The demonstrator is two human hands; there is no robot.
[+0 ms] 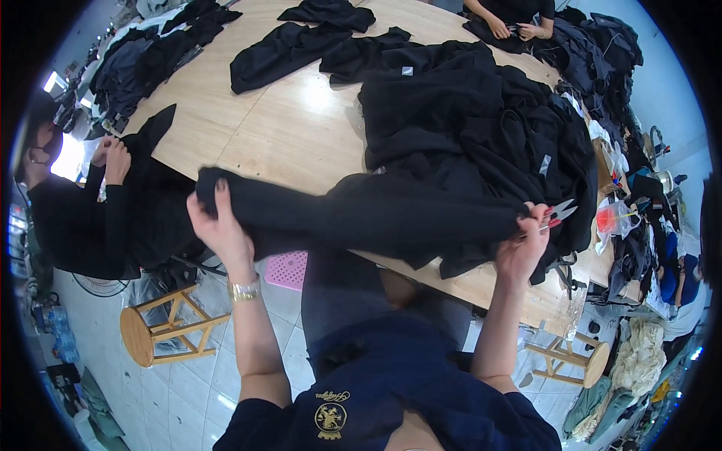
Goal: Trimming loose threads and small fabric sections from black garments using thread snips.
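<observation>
A black garment [361, 219] is stretched sideways above the table's near edge, with a long tube-like part that could be a sleeve or a trouser leg. My left hand [223, 224] grips its left end, thumb on top of the cloth. At the other end, my right hand [526, 248] holds red-handled thread snips [560, 213], blades pointing up and right, and its fingers also appear to pinch the cloth. Behind the stretched piece lies a large heap of black garments [481, 113], some bearing small white labels.
Folded black garments [289, 54] lie farther back on the wooden table [289, 135]. One co-worker [71, 203] sits at left handling black cloth; another person's hands [519, 30] work at the far right. Wooden stools [169, 327] and a pink mat [287, 270] are on the floor.
</observation>
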